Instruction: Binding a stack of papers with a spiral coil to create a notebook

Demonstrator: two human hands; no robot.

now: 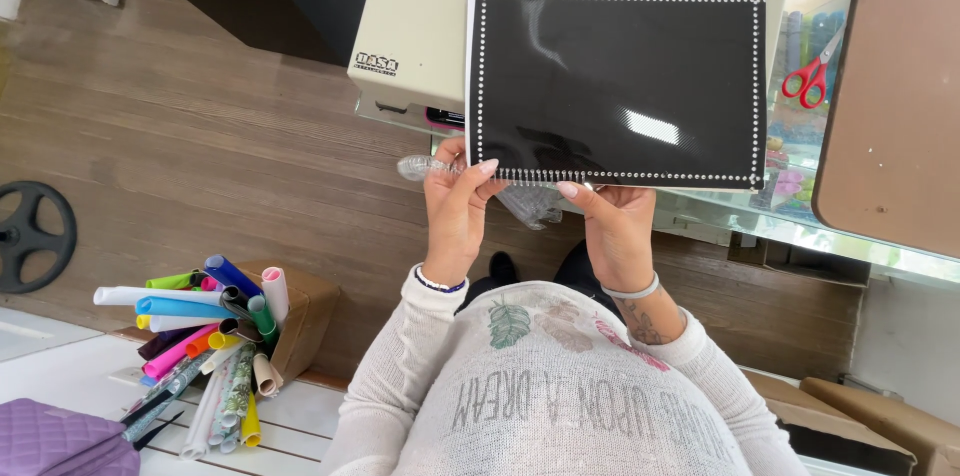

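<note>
Both hands, left hand (pixel 455 211) and right hand (pixel 612 226), pinch the near edge of a glossy black cover (pixel 615 86), clear spiral coil (pixel 440 169) at left; a slip could unthread it.

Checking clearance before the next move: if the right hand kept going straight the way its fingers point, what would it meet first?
The right hand points up-frame, fingers already on the lower edge of the black sheet. Going on, it would probably slide over that sheet first; the beige machine lies beneath, though depth is unclear.
</note>
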